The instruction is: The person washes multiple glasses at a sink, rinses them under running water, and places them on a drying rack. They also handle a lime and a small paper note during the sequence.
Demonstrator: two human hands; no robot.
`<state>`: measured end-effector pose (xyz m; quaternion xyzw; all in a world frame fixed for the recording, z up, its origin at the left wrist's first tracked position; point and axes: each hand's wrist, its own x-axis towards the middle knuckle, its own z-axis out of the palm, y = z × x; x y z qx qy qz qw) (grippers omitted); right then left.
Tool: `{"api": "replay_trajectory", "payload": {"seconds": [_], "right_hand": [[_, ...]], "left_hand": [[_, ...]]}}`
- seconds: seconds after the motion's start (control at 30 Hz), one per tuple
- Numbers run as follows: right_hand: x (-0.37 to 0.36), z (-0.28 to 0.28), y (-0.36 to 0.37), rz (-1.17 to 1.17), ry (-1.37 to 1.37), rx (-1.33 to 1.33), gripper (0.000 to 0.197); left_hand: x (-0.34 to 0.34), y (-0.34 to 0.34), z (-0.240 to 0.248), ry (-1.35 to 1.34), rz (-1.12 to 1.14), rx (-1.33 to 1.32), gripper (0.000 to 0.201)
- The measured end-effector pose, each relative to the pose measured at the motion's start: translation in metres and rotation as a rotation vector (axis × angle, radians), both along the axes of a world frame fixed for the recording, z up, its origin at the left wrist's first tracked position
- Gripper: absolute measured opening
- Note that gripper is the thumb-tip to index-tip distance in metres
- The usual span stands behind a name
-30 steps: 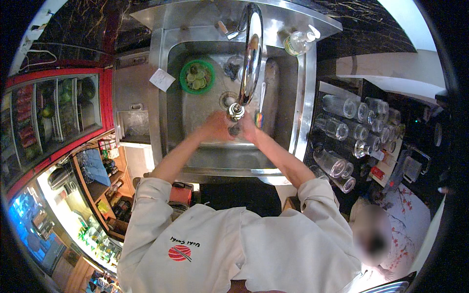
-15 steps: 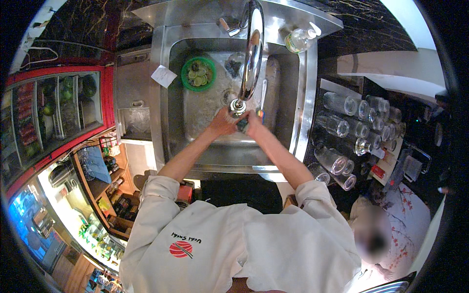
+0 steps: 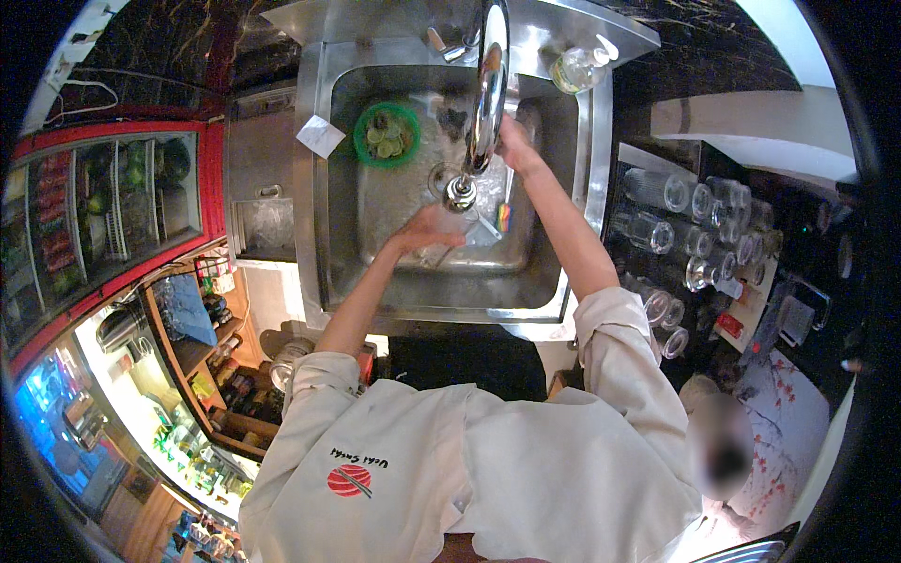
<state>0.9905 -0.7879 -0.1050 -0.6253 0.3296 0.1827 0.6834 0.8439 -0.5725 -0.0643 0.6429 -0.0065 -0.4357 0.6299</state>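
Note:
My left hand (image 3: 432,231) is under the spout of the chrome faucet (image 3: 491,84), fingers stretched out over the wet sink floor. Beside its fingertips is a pale, translucent piece (image 3: 483,231) whose kind I cannot make out. My right hand (image 3: 512,143) reaches to the far part of the sink (image 3: 385,293), its fingers partly hidden behind the faucet, so its grip does not show. A slim utensil with a multicoloured end (image 3: 505,218) lies below my right wrist. A green basket (image 3: 358,141) with cut lime pieces (image 3: 387,145) sits at the far left of the basin.
A clear pump bottle (image 3: 577,71) stands at the sink's back right corner. White paper (image 3: 321,137) lies on the left rim. Several upturned-looking clear glasses (image 3: 657,235) crowd the right side. To the left are a red-framed fridge (image 3: 208,178) and wooden shelving (image 3: 202,352).
My hands, together under the spout before, have parted. The right one has moved away to the far side of the basin; the left stays beneath the spout, fingers now extended.

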Motion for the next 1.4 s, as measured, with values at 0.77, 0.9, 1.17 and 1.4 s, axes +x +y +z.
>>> {"api": "replay_trajectory", "payload": {"seconds": [0.77, 0.9, 1.17, 1.4], "right_hand": [[-0.135, 0.005, 0.079, 0.055, 0.039, 1.114, 0.046], [-0.153, -0.01, 0.08, 0.006, -0.017, 1.189, 0.046], [-0.165, -0.043, 0.088, 0.055, -0.183, 1.019, 0.041], [-0.16, -0.052, 0.093, -0.195, -0.097, 0.947, 0.027]], "left_hand": [[-0.012, 0.03, 0.031, 0.606, 0.142, -0.231, 0.058], [-0.01, 0.034, 0.048, 0.732, 0.053, -0.338, 0.064], [-0.015, 0.032, 0.066, 0.536, 0.068, -0.211, 0.066], [-0.021, 0.057, 0.052, 0.159, 0.088, -0.03, 0.067]]}}
